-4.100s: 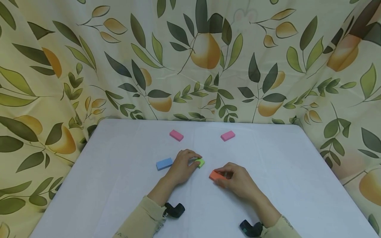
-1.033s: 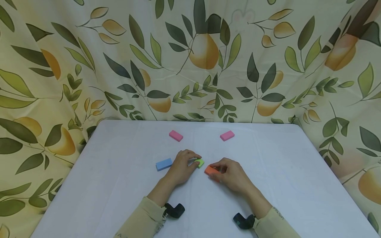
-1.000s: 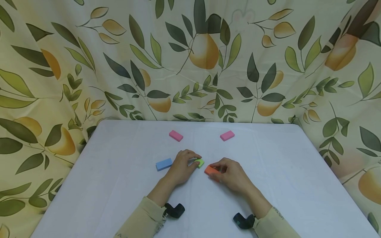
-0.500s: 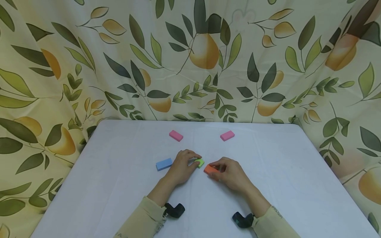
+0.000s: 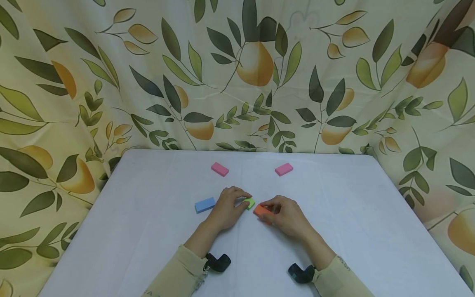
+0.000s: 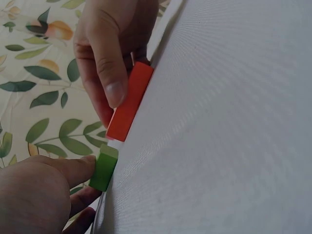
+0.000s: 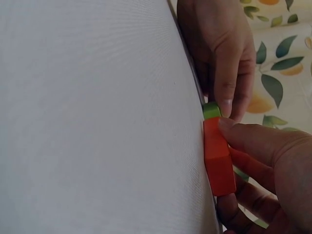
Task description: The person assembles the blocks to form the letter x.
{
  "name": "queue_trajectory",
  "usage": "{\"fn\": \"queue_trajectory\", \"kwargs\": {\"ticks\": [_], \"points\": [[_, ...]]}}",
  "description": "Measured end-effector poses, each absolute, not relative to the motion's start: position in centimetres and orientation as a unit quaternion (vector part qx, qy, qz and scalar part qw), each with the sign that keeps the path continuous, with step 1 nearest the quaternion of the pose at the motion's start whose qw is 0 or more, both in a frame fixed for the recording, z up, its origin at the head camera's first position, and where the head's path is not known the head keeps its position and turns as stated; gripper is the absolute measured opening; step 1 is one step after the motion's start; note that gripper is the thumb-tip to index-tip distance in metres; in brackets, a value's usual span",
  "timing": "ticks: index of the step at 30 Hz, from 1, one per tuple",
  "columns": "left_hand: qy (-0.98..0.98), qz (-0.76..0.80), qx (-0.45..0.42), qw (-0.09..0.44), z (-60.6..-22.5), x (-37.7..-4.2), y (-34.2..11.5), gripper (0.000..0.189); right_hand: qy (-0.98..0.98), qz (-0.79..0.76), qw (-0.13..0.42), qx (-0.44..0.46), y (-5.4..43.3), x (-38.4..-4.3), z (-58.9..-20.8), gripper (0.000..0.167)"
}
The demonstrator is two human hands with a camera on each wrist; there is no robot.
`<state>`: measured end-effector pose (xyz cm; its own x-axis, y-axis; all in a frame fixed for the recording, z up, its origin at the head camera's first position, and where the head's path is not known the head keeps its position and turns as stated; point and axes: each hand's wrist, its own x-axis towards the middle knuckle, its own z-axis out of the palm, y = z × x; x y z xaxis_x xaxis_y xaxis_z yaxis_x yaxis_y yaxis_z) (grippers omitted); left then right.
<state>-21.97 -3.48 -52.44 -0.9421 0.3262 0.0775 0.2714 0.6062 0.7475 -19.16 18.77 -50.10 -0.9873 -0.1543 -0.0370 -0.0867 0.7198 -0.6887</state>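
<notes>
Near the middle of the white table (image 5: pixel 111 247), the right hand (image 5: pixel 293 216) pinches the orange block (image 5: pixel 261 211) between thumb and fingers, while the left hand (image 5: pixel 227 210) grips the green block (image 5: pixel 250 203) just beside it. Over the last 4 seconds the orange block has come closer to the green block, which has stayed put; for the work in hand, this seems to leave only a narrow gap between these 2. Outward, a blue block (image 5: pixel 205 205) lies beside the left hand; farther back, 1 pink block (image 5: pixel 220 169) and a 2nd pink block (image 5: pixel 283 169) lie well apart.
</notes>
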Motion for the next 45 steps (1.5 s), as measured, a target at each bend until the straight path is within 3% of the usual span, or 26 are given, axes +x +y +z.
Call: {"fn": "queue_trajectory", "kwargs": {"ticks": [45], "points": [[0.898, 0.406, 0.164, 0.030, -52.54, -21.99, -3.38, 0.025, 0.921, -0.382, 0.055, -0.051, 17.87, -19.67, -50.23, 0.030]]}}
